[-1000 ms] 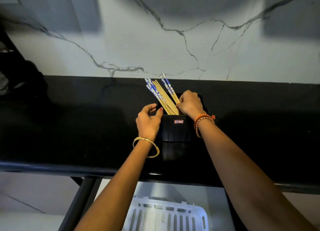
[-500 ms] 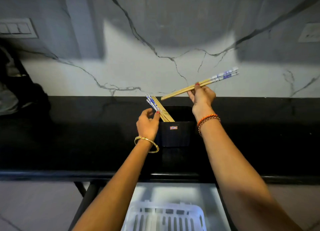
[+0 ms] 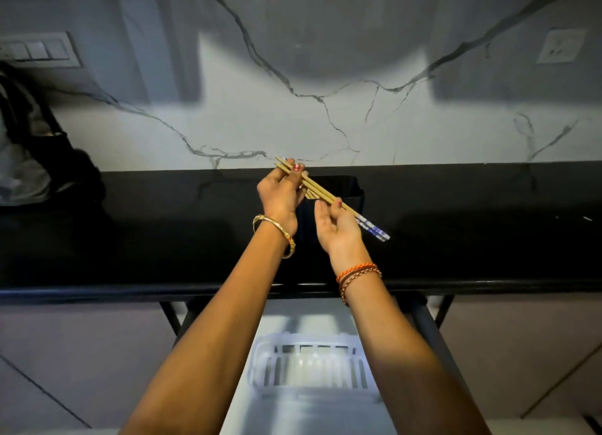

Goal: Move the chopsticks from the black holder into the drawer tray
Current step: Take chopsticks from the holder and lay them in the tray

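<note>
Chopsticks (image 3: 329, 197) are held level above the black holder (image 3: 353, 195) on the desk (image 3: 130, 239), pinched by the left hand (image 3: 280, 195) at one end and the right hand (image 3: 338, 229) near the patterned end; the white drawer tray (image 3: 312, 366) lies below.

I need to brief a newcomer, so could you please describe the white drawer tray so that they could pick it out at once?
Start at the long black countertop below the marble wall; under its front edge, between the person's forearms, a drawer stands open. The white slotted plastic tray lies inside, the only ribbed white thing there, unlike the solid black chopstick holder up on the counter.
</note>
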